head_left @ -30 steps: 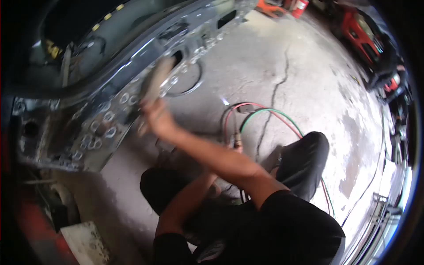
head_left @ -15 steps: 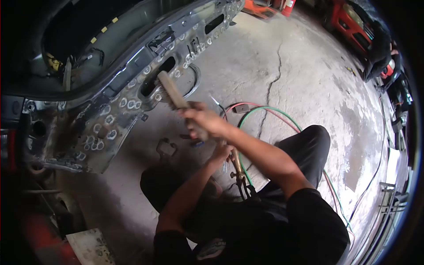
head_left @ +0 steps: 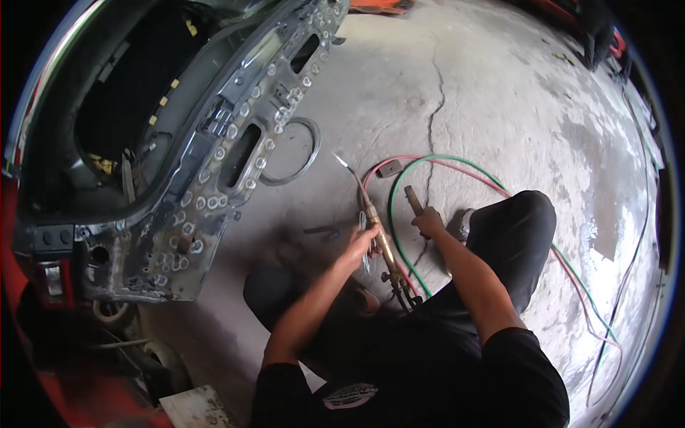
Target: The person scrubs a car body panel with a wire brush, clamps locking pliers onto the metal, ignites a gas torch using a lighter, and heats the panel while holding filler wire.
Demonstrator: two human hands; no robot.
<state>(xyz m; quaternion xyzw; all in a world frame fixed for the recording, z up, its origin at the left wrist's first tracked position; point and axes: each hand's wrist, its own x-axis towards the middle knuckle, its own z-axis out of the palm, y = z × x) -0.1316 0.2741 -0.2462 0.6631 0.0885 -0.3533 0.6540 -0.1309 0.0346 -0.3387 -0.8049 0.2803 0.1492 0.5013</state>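
Two hands, both closed on tools above a concrete floor point(head_left: 514, 100): the left hand point(head_left: 361, 246) grips a brass torch point(head_left: 386, 251), whose small flame point(head_left: 340, 160) stands well apart from the edge of the spot-marked vehicle panel point(head_left: 171, 235); the right hand point(head_left: 428, 222) grips a wooden-backed brush point(head_left: 413, 200) near the right knee point(head_left: 510, 221). A green hose point(head_left: 392, 207) arcs between torch and brush, with a red hose point(head_left: 385, 160) alongside; beyond the arc, cracked floor lies open. A wire coil point(head_left: 314, 151) lies between panel edge and flame. The vehicle's body opening point(head_left: 107, 135), dark within, contains several yellow tabs point(head_left: 175, 84).
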